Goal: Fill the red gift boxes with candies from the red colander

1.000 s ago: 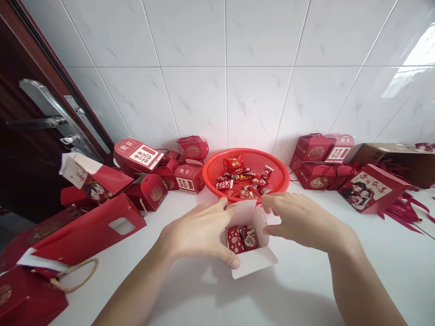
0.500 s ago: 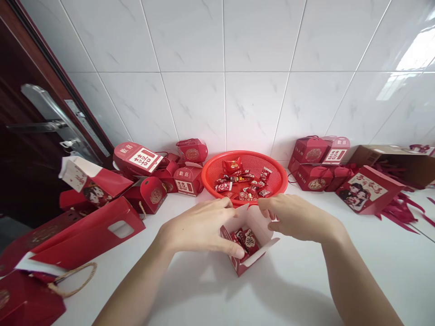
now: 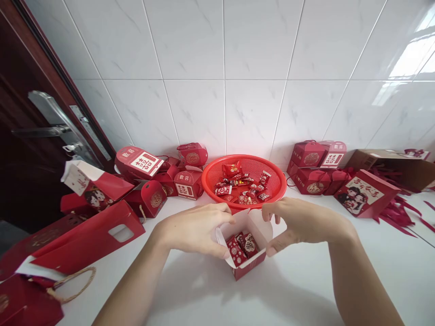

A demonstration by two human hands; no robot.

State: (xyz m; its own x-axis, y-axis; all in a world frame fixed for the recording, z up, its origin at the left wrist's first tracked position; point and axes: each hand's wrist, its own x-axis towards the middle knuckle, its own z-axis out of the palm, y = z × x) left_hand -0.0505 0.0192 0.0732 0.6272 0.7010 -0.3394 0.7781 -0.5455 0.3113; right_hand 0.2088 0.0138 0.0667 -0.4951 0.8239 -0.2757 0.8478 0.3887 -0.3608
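Observation:
A small red paper gift box (image 3: 249,269) with a white inside stands with its top flaps up on the white table. Several red candy packets (image 3: 242,248) lie in it. My left hand (image 3: 197,231) holds the box's left side, thumb at the front left flap and fingers curled by the back. On the other side my right hand (image 3: 299,224) spans the right flap, its thumb at the front right corner and its bent fingers near the back edge. Just behind the box sits a red plastic basket (image 3: 207,183) with several wrapped candies (image 3: 249,192).
Red gift boxes (image 3: 137,160) crowd the left side, some lying open, one with a rope handle (image 3: 76,285). More boxes (image 3: 311,165) stack at the back right, near a cardboard carton (image 3: 365,158) and dark red ribbons (image 3: 401,215). A tiled wall (image 3: 251,99) rises behind; a door handle (image 3: 50,113) is left.
My right thumb has swung out from under the fingers to the box's front right corner. My left thumb has drawn back left, baring more candy packets. The view has tilted slightly upward.

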